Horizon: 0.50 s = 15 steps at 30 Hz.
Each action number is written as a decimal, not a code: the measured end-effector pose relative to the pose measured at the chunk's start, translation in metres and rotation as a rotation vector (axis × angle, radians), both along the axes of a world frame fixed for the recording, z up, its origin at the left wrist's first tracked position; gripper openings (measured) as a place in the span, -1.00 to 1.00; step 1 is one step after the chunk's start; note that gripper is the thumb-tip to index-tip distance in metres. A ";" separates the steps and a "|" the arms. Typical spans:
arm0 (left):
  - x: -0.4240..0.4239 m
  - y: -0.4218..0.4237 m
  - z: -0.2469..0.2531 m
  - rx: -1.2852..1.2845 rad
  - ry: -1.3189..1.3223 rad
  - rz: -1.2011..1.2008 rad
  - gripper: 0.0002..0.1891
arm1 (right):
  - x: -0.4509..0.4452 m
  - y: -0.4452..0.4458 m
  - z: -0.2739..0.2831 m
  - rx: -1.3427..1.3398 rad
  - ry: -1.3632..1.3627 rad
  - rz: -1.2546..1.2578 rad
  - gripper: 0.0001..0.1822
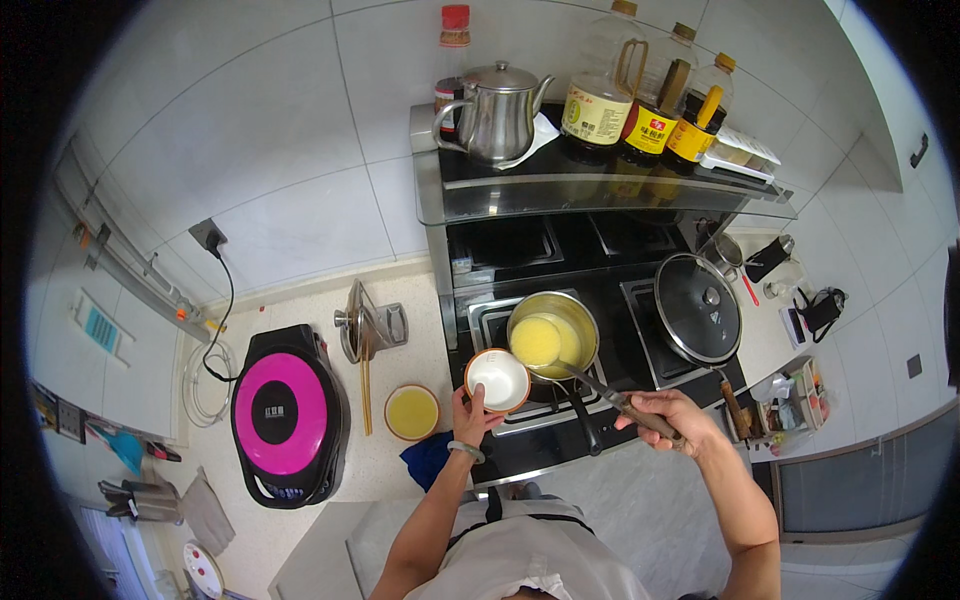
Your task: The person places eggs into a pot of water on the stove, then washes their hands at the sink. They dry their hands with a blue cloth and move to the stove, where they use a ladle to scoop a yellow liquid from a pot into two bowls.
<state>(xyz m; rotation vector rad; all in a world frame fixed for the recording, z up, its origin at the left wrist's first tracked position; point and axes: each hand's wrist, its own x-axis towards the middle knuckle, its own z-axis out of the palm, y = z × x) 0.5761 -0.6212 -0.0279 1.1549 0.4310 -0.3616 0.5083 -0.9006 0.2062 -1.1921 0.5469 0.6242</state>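
Observation:
My left hand [474,420] grips an orange-rimmed white bowl [501,382], tilted close beside a metal saucepan [589,330]; no food shows in it. My right hand [664,421] is closed around the wooden handle of a ladle [536,341], whose bowl holds pale yellow liquid over the saucepan. More of the yellow liquid [574,345] lies in the pan, which stands on the left burner of a black gas hob. Left of my left hand, a second orange-rimmed bowl [412,413] of yellow liquid rests on the counter.
A pink-and-black electric griddle [281,412], chopsticks [365,394] and a lid on a stand [360,322] occupy the left counter. A lidded frying pan [697,311] covers the right burner. Above the hob, a glass-edged shelf [600,195] bears a steel kettle [501,112] and several bottles. A blue cloth [426,459] lies near my left wrist.

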 end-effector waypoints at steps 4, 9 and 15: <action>0.000 0.000 -0.004 -0.032 -0.003 0.009 -0.33 | -0.013 0.019 -0.011 0.038 0.032 0.034 -0.61; -0.001 0.000 -0.011 -0.063 -0.026 0.019 -0.39 | -0.032 0.054 -0.045 -0.137 -0.032 0.113 -0.56; -0.001 -0.002 -0.015 -0.065 -0.049 0.016 -0.39 | -0.062 0.062 -0.076 -0.985 -0.769 0.349 -0.54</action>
